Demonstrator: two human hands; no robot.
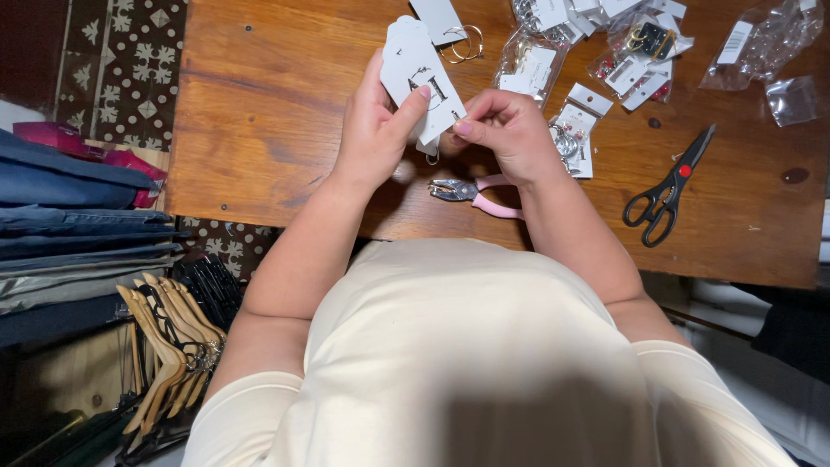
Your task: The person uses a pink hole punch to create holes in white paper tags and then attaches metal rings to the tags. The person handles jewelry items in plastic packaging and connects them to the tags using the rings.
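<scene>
Head view: small metal piece at the right hand (510, 130) fingertips too tiny to make out; packets along the top edge cut off. Left hand (373, 130) closed on a white card (415, 73), thumb pressed to its face, held above the desk (259, 130). Right hand pinches at the card's lower edge. Pink pliers (474, 194) lie just below both hands; scissors (670, 186) well right.

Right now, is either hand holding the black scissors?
No, the black scissors lie untouched on the wooden table, right of both hands.
</scene>
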